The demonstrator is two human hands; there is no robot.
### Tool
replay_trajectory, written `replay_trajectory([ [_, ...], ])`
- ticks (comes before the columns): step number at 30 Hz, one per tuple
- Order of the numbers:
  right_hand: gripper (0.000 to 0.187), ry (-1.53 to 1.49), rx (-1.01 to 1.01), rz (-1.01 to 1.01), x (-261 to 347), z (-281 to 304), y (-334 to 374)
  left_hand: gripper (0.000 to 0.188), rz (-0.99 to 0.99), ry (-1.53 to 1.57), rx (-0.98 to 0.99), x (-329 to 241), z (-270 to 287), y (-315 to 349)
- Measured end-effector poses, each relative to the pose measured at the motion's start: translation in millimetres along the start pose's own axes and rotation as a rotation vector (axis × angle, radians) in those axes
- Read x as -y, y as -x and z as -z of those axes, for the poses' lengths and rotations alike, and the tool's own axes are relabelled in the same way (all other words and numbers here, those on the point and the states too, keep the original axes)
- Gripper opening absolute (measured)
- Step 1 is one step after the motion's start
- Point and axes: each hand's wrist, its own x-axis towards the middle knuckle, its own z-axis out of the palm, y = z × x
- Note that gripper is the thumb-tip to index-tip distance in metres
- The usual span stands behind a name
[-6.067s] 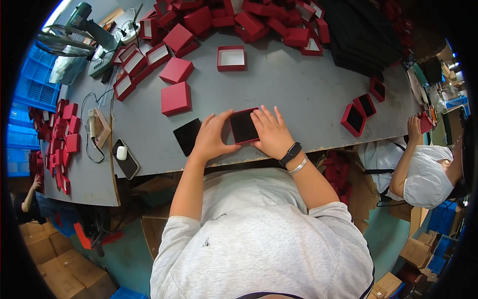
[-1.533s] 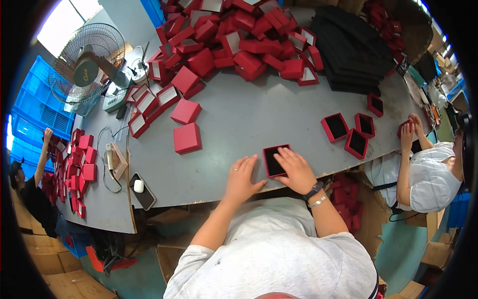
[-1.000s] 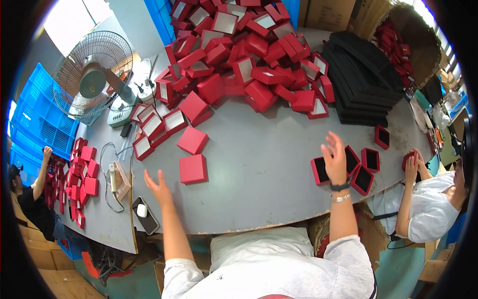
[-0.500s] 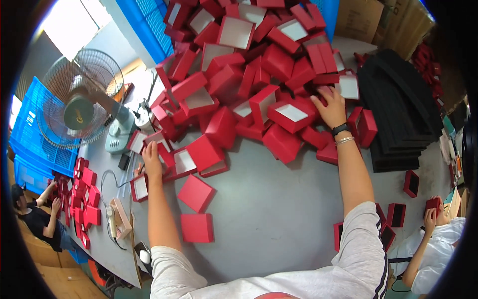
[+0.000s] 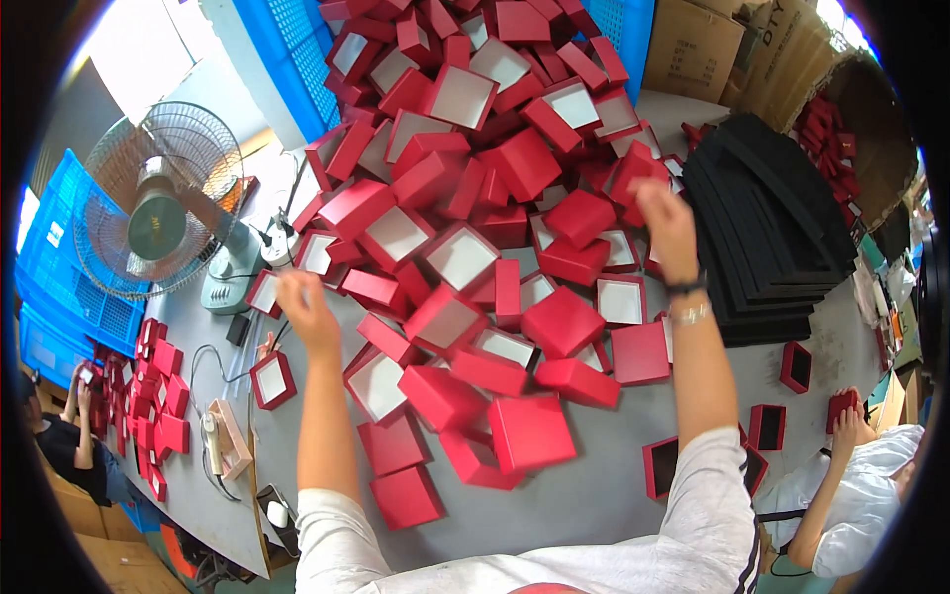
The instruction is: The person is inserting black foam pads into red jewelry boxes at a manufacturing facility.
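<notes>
A large heap of red boxes [image 5: 458, 198], many showing white insides, spreads over the grey table in front of me. My left hand [image 5: 309, 307] hovers at the heap's left edge with loosely bent fingers and nothing visible in them. Close to it lies a red box with a white inside [image 5: 265, 294]. My right hand [image 5: 668, 223], slightly blurred, is at the right side of the heap, its bent fingers against or just beside a red box [image 5: 636, 176]. Whether it grips that box I cannot tell. Several red boxes [image 5: 532, 434] lie toward my body.
Black foam sheets [image 5: 767, 238] are stacked at the right. Red boxes with dark insides [image 5: 767, 428] stand near my right arm. A fan [image 5: 158, 213] and a blue crate [image 5: 79, 257] are at the left. One person [image 5: 861, 495] works at the right, another [image 5: 74, 445] at far left.
The heap has slid toward me and covers more of the table's middle. My left hand has lifted off the boxes; my right hand has come slightly nearer to me.
</notes>
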Motion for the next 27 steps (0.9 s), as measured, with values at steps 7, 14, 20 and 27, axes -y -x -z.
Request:
replay_trajectory([
  [7,0.07,0.377,0.323,0.087,-12.8,-51.5,-117.8,0.05,0.43,0.66,0.565,-37.1,-91.2,-89.8],
  [14,0.047,0.44,0.493,0.16,23.4,-71.7,-14.9,0.034,-0.149,0.023,0.861,-86.1,-80.9,-31.3],
  [20,0.044,0.834,-0.095,0.529,91.7,99.9,-22.1,0.031,-0.084,-0.02,0.647,-104.2,40.7,-36.7],
  [27,0.089,1.579,-0.189,-0.482,31.3,262.5,-51.8,0.027,0.025,-0.095,0.653,-140.2,177.6,56.9],
])
